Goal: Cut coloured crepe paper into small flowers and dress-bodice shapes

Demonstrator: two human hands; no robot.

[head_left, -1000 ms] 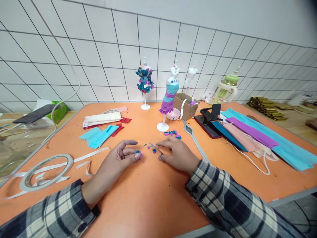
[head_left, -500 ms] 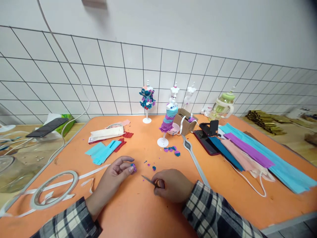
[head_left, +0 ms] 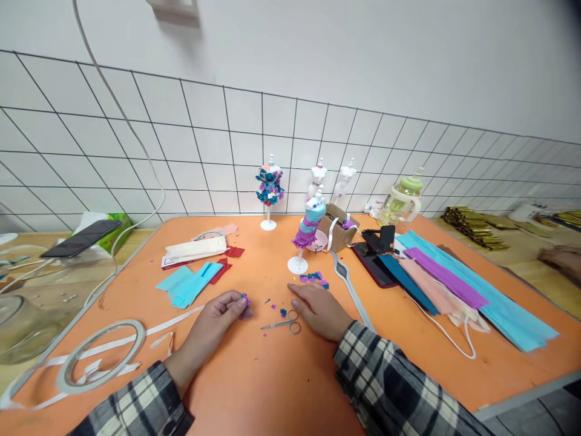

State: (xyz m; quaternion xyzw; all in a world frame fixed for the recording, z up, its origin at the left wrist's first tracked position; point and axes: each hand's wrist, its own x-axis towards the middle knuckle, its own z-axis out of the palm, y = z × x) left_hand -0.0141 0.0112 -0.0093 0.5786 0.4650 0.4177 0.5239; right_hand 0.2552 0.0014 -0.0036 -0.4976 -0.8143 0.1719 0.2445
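Observation:
Between thumb and fingers, my left hand point(head_left: 223, 315) pinches a small purple-and-blue paper flower point(head_left: 246, 299). My right hand point(head_left: 321, 310) has its fingers stretched out and holds nothing, hovering just beyond and to the right of a small pair of scissors point(head_left: 285, 325) lying on the orange table. A little blue-purple scrap point(head_left: 283, 313) lies by the scissors' handles. Past my right fingertips is a cluster of teal and purple paper pieces point(head_left: 314, 278). Behind them stands a small mannequin point(head_left: 309, 225) dressed in blue and purple crepe paper.
At the left lie a tape roll point(head_left: 100, 356) and light-blue paper strips point(head_left: 189, 284). Another decorated mannequin point(head_left: 269, 188) stands at the back, left of a cardboard box point(head_left: 336, 227). Rightward are coloured paper sheets point(head_left: 447, 272), a phone point(head_left: 374, 264) and a bottle point(head_left: 401, 201).
My right hand has let go of the scissors, which now lie on the table, and has opened and moved slightly away and right. My left hand still pinches the flower.

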